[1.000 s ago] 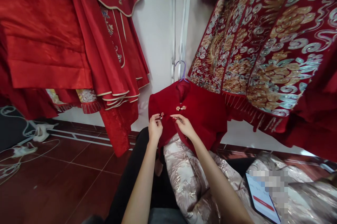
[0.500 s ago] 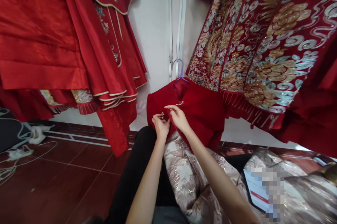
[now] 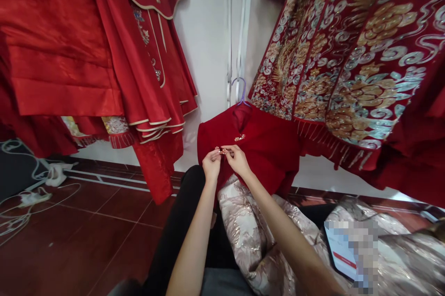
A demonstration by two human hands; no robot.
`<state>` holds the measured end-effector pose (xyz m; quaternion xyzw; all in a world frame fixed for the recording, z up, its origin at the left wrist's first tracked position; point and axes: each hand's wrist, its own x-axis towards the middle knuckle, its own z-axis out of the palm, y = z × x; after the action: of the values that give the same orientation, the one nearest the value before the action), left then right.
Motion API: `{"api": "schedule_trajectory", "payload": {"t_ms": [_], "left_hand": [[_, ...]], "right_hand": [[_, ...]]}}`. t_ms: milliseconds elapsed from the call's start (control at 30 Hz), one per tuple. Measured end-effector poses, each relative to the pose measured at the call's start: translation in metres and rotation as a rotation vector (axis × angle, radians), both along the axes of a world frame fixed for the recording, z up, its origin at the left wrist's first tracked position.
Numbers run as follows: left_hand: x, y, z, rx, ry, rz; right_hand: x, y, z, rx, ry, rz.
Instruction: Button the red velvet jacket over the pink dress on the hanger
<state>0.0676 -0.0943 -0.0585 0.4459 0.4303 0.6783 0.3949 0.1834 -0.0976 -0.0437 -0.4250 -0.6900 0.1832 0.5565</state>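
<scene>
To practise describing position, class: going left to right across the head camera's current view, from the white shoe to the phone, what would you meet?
White shoe, cream-edged red garment, left hand, lower ornamental clasp, right hand, phone.

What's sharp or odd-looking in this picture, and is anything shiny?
Head view: garments on the left and right splay outward toward the top, probably wide-lens distortion; the brocade fabric glints; blocky pixels cover part of the phone; the beaded clasp between left hand and right hand looks too small and soft for detail.
</scene>
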Motion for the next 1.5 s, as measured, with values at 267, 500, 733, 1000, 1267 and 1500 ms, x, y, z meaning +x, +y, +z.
{"api": "schedule_trajectory", "payload": {"t_ms": [267,500,733,1000,1267,1500], "left_hand": [[0.000,0.002,-0.001,-0.098,-0.143,0.012],[-0.001,-0.001,-0.001,-0.060,-0.177,-0.042],[-0.002,-0.001,-0.007,-0.033,-0.137,-0.077],[-0.013,0.003,-0.010,0.001,0.129,-0.074],[-0.049,-0.026,-0.019,-0.341,0.258,-0.219],[-0.051,-0.034,-0.031,-0.408,0.338,-0.252]], "right_hand": [[-0.010,-0.005,0.002,0.058,0.081,-0.063],[-0.012,-0.008,0.000,0.077,0.060,-0.088],[-0.014,-0.007,-0.002,0.063,0.087,-0.099],[0.007,-0.017,0.010,-0.128,0.071,0.100],[0.049,-0.074,0.022,-0.333,-0.161,0.130],[0.032,-0.076,0.011,-0.370,-0.431,0.009]]}}
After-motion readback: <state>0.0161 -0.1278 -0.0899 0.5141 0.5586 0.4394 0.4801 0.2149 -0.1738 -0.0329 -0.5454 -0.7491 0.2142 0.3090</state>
